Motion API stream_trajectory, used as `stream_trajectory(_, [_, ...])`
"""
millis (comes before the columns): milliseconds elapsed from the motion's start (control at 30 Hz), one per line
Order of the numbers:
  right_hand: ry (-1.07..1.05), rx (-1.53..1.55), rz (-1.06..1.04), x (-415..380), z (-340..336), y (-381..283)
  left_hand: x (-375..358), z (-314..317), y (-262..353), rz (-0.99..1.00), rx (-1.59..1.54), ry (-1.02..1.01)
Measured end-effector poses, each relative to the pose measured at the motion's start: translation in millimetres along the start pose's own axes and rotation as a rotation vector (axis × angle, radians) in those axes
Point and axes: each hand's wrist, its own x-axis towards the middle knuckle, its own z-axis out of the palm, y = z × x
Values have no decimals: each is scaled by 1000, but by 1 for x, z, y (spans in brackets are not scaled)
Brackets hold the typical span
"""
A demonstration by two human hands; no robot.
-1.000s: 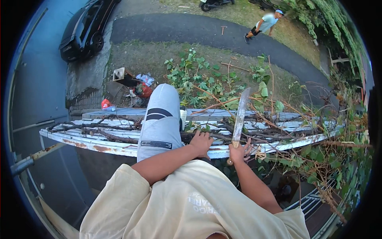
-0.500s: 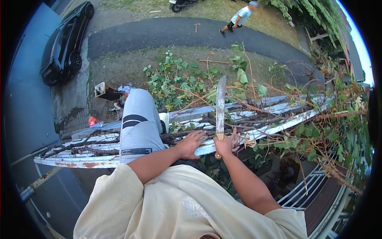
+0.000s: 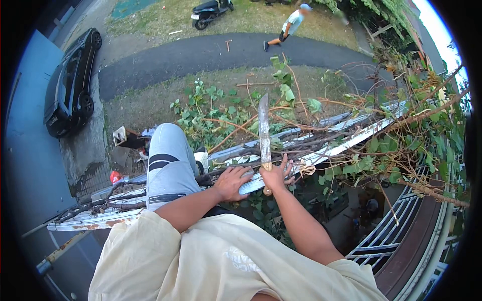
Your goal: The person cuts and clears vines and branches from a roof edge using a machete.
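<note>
My right hand (image 3: pixel 275 176) grips a machete (image 3: pixel 264 131) by its wooden handle, with some fingers spread out over the ledge. The worn, stained blade points up and away from me. My left hand (image 3: pixel 233 183) lies on the edge of a white slatted metal ledge (image 3: pixel 334 149), its fingers stretched out and nothing in them. Brown cut branches (image 3: pixel 301 145) lie along the slats just beyond both hands. My bent leg (image 3: pixel 170 160), in grey trousers, is over the ledge on the left.
Leafy vines (image 3: pixel 381 155) crowd the right side above a white railing (image 3: pixel 384 236). Below are cut greenery (image 3: pixel 216 103), a dark car (image 3: pixel 70 83), a motorbike (image 3: pixel 207 14) and a paved path (image 3: pixel 165 56). A person (image 3: pixel 290 26) walks along the path.
The view has shifted slightly, with the ground scene lower and more to the left. The walking person's legs have changed stride. My hands and the machete stay in place at the ledge.
</note>
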Motion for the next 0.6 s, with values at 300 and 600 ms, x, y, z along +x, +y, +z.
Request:
stream_trajectory(300, [-47, 14, -35, -12, -18, -8, -9, 25, 18, -90, 77, 107])
stream_trajectory(600, [-122, -139, -84, -8, -26, -5, -4, 14, 26, -243, 62, -80])
